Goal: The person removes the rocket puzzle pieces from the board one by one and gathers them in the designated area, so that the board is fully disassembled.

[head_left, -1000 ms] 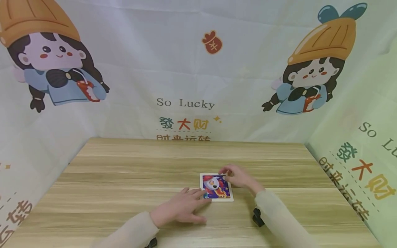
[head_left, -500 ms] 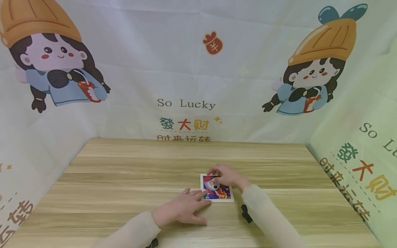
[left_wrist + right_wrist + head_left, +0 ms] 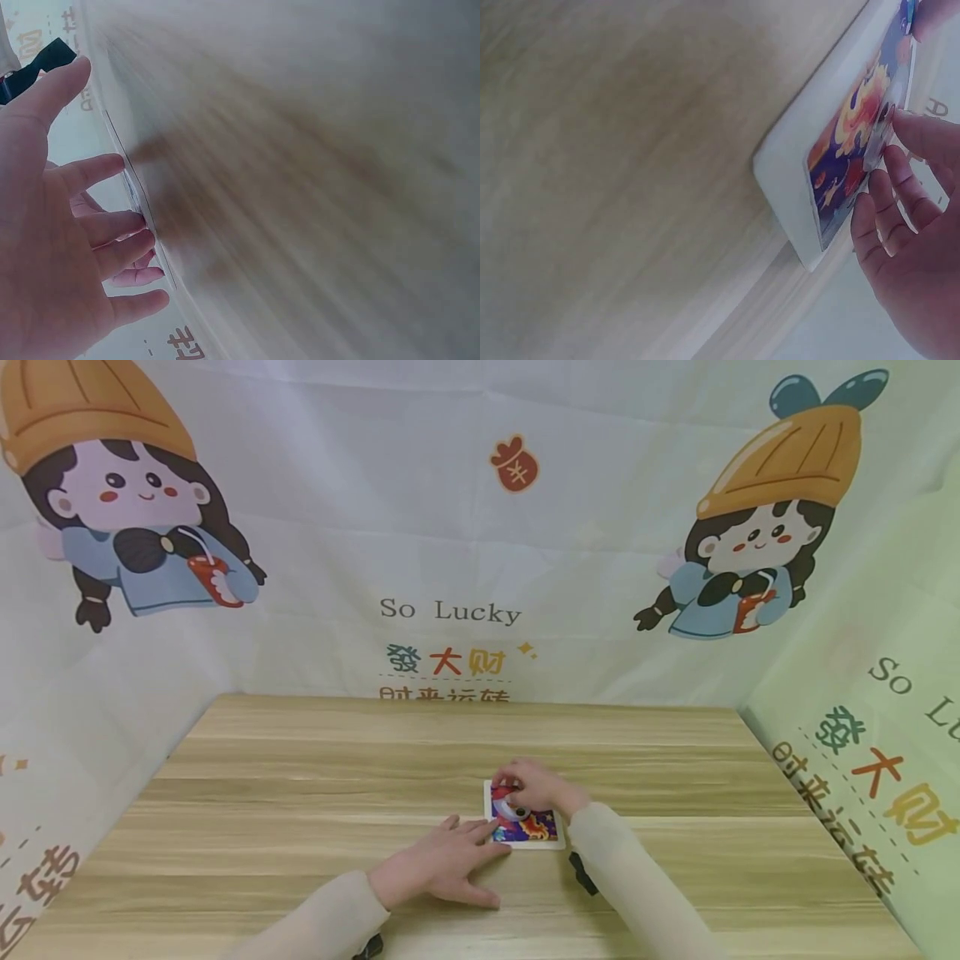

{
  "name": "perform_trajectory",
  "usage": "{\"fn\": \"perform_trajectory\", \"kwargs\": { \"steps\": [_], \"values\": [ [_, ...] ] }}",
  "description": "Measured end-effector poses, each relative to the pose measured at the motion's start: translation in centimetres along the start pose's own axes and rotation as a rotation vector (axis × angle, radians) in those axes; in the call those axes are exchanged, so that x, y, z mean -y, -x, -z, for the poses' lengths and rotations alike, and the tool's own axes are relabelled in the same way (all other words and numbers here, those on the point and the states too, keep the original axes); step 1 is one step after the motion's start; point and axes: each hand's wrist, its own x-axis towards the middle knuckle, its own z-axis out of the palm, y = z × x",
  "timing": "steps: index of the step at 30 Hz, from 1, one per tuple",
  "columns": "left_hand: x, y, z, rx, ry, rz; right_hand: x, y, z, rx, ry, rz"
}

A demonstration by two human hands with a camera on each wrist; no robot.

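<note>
A small picture board (image 3: 536,828) with a white border lies flat on the wooden table. Its print shows a pale round-faced figure with red parts on purple, with yellow-orange flame shapes. My left hand (image 3: 447,862) is spread palm down, and its fingertips rest on the board's lower left edge. Over the upper part of the board is my right hand (image 3: 534,787), its thumb and bent fingertips touching the picture. In the right wrist view, the right hand (image 3: 919,217) meets the picture's surface, with no separate object visible between thumb and fingers. It covers part of the print.
The wooden table (image 3: 300,760) spreads around the board. White cloth walls (image 3: 450,527) with cartoon figures and lettering stand at its back and sides. Dark straps (image 3: 582,872) show at both wrists.
My right hand has moved left across the top of the picture, from its upper right corner toward the upper left. The left hand and the board have stayed in place.
</note>
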Motion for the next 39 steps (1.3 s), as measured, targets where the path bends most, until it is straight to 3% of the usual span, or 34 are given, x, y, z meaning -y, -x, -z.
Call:
{"fn": "perform_trajectory", "kwargs": {
  "steps": [12,24,39],
  "values": [
    [0.06,0.01,0.02,0.024,0.04,0.017,0.29,-0.33,0.1,0.029,0.045,-0.022],
    [0.01,-0.07,0.17,0.024,0.054,0.022,0.63,-0.51,0.31,0.055,0.01,-0.079],
    [0.18,-0.04,0.17,0.029,0.087,0.014,0.42,-0.67,0.19,0.025,-0.05,-0.068]
  ]
}}
